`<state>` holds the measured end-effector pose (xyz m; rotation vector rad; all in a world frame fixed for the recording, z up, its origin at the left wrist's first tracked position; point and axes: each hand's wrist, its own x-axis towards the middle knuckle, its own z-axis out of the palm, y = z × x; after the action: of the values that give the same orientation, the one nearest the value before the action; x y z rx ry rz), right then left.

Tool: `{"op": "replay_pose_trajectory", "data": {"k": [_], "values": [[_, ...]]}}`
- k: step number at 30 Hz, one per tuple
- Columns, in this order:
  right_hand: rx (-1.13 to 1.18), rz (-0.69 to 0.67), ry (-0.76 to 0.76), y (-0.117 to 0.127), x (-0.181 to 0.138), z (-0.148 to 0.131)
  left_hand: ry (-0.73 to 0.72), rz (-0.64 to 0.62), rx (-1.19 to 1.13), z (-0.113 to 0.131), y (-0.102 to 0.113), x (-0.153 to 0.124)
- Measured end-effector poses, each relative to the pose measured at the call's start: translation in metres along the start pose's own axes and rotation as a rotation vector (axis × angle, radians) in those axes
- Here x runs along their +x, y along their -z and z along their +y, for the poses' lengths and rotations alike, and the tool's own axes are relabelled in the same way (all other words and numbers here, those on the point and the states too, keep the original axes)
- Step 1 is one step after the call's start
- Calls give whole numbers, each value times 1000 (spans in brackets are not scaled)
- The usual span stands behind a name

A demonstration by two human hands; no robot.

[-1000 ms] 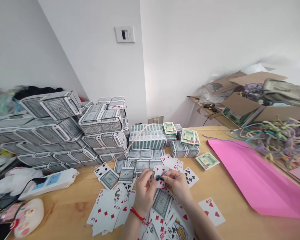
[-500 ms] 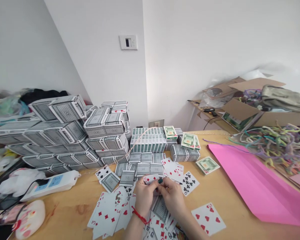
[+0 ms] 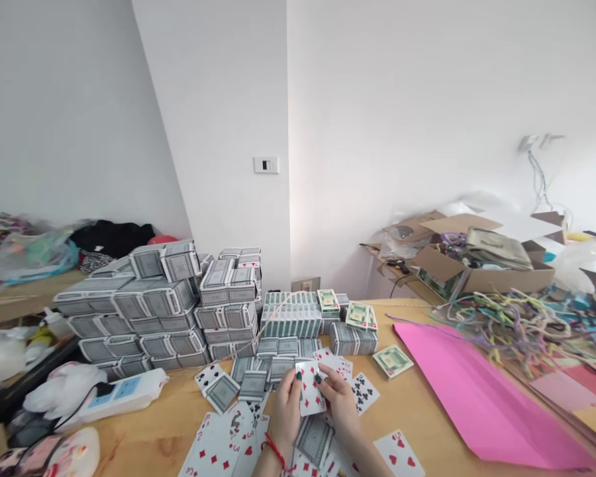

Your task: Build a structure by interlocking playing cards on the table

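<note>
A diamond playing card (image 3: pixel 310 391) stands face toward me between my hands, above the table. The fingers and thumb of my left hand (image 3: pixel 286 407), red cord on its wrist, grip the card's left edge. My right hand (image 3: pixel 338 397) is closed on its right side, thumb on the face. Whether more cards lie behind it I cannot tell. Below my wrists is a heap of loose cards (image 3: pixel 314 440), some face down. Face-up cards (image 3: pixel 218 447) spread to the left, a five of hearts (image 3: pixel 398 457) lies to the right, and a nine of clubs (image 3: pixel 363 394) lies beyond my right hand.
Stacked grey-backed card blocks (image 3: pixel 149 305) rise at the back left. Green card boxes (image 3: pixel 291 315) stand mid-table, another box (image 3: pixel 393 361) to their right. A pink sheet (image 3: pixel 471 397), tangled yarn (image 3: pixel 506 324) and an open carton (image 3: pixel 501 278) are at right; a power strip (image 3: pixel 124 394) is at left.
The card in my hands has turned upright, so its diamond face now shows fully. My view has tilted up and the scene sits lower in the picture.
</note>
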<state>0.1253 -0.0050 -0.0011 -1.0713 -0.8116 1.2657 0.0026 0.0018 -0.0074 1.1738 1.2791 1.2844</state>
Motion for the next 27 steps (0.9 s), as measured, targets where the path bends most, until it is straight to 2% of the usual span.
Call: {"op": "replay_pose_trajectory", "data": {"k": [4,11,16,27], "values": [[54,-38,-13,-2,-7,-2,2,-18,-38,12,3,-3],[98,-127,-39,2,-4,3,-3,6,-7,-3,1,0],[109,-137,-39,2,-4,-1,-48,-49,-11,2,-2,0],[204,-182,-116,5,-1,-3,59,-141,-125,8,-6,4]]}}
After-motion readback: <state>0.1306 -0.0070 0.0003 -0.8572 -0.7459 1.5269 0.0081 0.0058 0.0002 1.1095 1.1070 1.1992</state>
